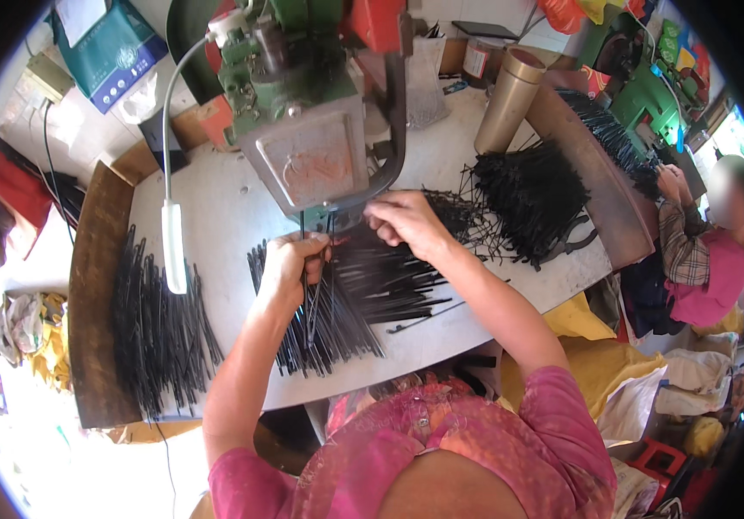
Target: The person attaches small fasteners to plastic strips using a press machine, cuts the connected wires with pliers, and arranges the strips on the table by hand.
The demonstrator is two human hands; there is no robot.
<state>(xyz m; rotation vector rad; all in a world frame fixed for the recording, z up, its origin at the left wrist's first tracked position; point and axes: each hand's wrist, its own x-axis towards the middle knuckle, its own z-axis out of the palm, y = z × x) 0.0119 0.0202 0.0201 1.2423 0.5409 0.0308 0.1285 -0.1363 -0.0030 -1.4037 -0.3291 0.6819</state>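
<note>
Beneath the head of a green bench press (pixel 307 156), my left hand (pixel 290 268) is closed round one or more thin black rods (pixel 312 320), which stick out above and below the fingers. My right hand (pixel 406 223) is curled at the right of the press head, its fingertips pinched together by the tool area. Whatever it pinches is too small or hidden to make out. Under and beside my left hand lies a spread of black rods (pixel 346 333), and another layer of rods (pixel 393 281) reaches to the right below my right wrist.
Black rods (pixel 160 324) lie at left beside a wooden board (pixel 99 303). At right are a tangled black heap (pixel 532 203), pliers (pixel 575 240) and a gold flask (pixel 510 99). A white lamp (pixel 175 251) hangs left of the press. Another person (pixel 705 246) works beyond the right-hand board.
</note>
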